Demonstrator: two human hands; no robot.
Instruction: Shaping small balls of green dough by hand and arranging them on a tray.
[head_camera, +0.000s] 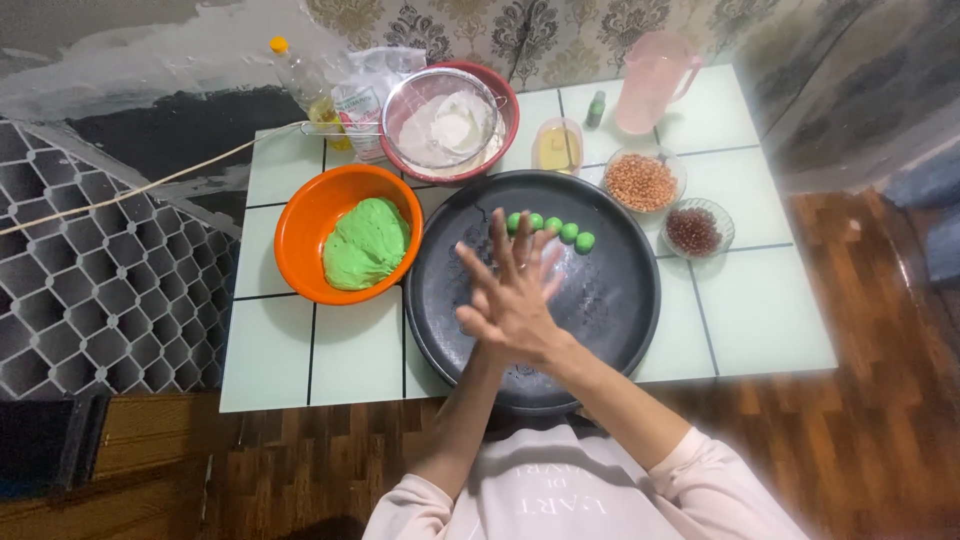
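My two hands are pressed palm to palm above the big black round tray (610, 300), fingers spread and crossing. My right hand (503, 312) lies on top with its fingers slanting up and left. My left hand (541, 252) shows behind it, fingers pointing up and right. Whatever sits between the palms is hidden. Just beyond my fingertips, a short row of several small green dough balls (568, 232) rests on the tray's far part. To the left, an orange bowl (300, 225) holds a lump of green dough (366, 243).
The pale tiled table (760, 320) also carries a red bowl (503, 95) with a metal sieve of flour (445, 125), an oil bottle (305, 88), a pink jug (650, 80), a small green bottle (595, 108), and glass bowls of oil (557, 146), peanuts (641, 182) and dark red beans (693, 230).
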